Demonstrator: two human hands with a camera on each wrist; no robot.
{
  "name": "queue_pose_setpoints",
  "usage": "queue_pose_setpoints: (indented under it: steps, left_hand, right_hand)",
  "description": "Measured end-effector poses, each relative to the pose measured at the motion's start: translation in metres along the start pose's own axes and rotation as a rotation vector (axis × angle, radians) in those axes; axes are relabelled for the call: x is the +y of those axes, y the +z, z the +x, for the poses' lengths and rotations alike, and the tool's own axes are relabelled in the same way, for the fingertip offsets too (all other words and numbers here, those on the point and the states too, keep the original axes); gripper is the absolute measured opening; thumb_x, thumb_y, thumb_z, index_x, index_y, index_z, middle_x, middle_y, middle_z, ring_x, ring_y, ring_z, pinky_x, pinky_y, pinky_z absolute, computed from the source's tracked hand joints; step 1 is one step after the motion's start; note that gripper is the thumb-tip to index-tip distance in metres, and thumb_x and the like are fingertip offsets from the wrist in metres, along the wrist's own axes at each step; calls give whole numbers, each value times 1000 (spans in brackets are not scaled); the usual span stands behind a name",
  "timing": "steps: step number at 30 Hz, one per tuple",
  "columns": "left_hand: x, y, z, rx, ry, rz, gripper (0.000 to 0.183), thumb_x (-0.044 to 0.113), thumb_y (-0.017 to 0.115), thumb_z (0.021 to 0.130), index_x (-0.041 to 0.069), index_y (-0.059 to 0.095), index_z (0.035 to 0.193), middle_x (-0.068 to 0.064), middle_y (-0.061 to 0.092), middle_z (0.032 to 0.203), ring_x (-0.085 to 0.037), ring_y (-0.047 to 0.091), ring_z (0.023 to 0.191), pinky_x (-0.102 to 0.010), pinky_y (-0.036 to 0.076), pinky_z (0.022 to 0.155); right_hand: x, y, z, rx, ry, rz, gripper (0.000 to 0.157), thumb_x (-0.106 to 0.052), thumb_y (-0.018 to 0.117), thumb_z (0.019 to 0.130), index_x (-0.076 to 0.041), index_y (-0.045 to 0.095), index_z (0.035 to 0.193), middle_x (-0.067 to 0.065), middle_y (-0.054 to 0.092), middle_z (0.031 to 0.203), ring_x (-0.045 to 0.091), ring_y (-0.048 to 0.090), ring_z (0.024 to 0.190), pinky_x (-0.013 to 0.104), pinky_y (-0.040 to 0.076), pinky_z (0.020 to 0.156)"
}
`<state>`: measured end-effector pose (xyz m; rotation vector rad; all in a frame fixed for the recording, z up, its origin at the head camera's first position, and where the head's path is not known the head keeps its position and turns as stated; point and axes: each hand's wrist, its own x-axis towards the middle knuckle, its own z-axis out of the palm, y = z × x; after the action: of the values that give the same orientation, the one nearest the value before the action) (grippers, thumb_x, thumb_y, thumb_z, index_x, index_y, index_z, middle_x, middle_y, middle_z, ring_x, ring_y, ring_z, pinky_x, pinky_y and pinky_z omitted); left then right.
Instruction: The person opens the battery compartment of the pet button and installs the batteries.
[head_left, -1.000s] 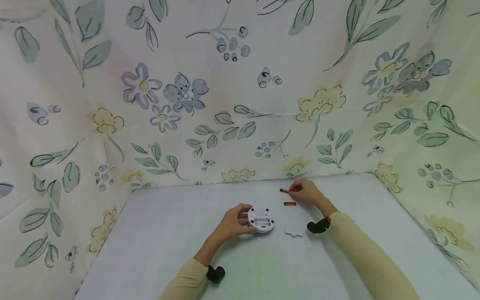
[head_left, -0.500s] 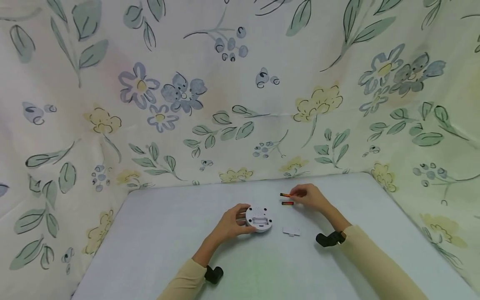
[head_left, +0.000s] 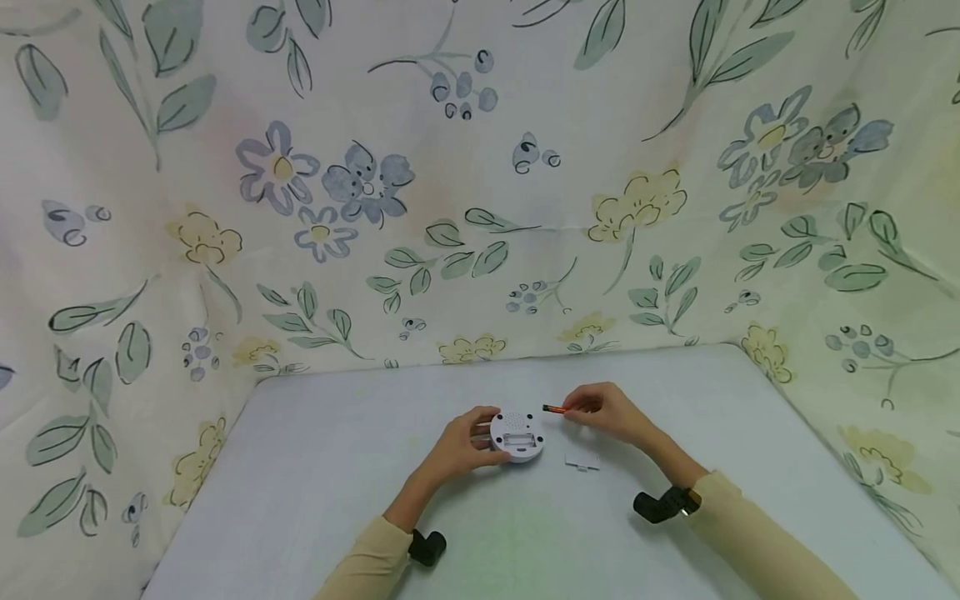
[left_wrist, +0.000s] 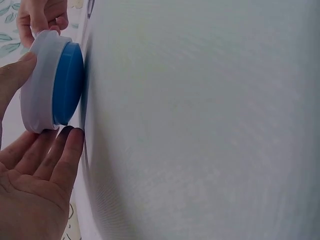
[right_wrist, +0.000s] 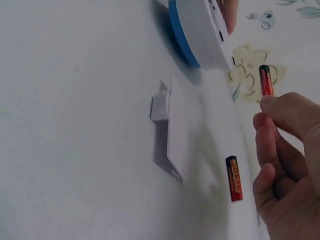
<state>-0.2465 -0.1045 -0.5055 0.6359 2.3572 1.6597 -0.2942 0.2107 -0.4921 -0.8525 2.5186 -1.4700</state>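
Two red batteries (right_wrist: 234,179) (right_wrist: 266,81), one round device (head_left: 517,423), one cover (right_wrist: 177,135), two hands (head_left: 467,446) (head_left: 611,415).

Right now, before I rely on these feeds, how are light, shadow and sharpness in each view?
Head view: soft, fairly even light on the pale tabletop, the held battery's markings too small to read; left wrist view: greyer, with a dark shadow beside the round white device; right wrist view: soft shadow by the white cover, lettering visible on the loose battery.
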Motion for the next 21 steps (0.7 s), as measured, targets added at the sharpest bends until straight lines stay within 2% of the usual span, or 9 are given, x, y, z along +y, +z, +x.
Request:
queue_pose_setpoints:
  steps: [3, 6, 10, 21]
  left_hand:
    - [0, 1, 1, 4, -3, 5, 71, 7, 85, 84, -5, 49, 143, -22, 53, 141, -37, 58, 124, -45, 51, 98]
    - [0, 2, 2, 7, -1, 20, 71, 9, 86, 84, -3, 50, 143, -21, 53, 141, -36, 58, 123, -43, 52, 97]
    - [0, 1, 1, 7, 3, 16, 71, 10, 87, 83, -3, 51, 143, -19, 54, 141, -35, 59, 122, -41, 52, 96]
    - [-1, 2, 1, 3, 0, 14, 71, 9, 87, 83, -2, 51, 143, -19, 54, 141, -35, 59, 122, -41, 53, 96]
  right_hand:
    - [-7, 8, -3, -26, -33, 25, 9, -2, 74, 93, -1, 74, 102, 8, 71, 92, 21, 64, 76, 26, 54, 67]
    - [-7, 16, -5, -53, -82, 43, 8, -8, 75, 94, -7, 75, 102, 3, 71, 92, 17, 63, 75, 26, 54, 67]
    - [-13, 26, -5, -88, -124, 29, 8, -12, 75, 94, -10, 75, 102, 0, 71, 93, 15, 61, 74, 27, 54, 65]
    - [-18, 38, -3, -61, -143, -58, 9, -8, 77, 92, -13, 75, 98, -7, 68, 89, 12, 58, 73, 26, 52, 63]
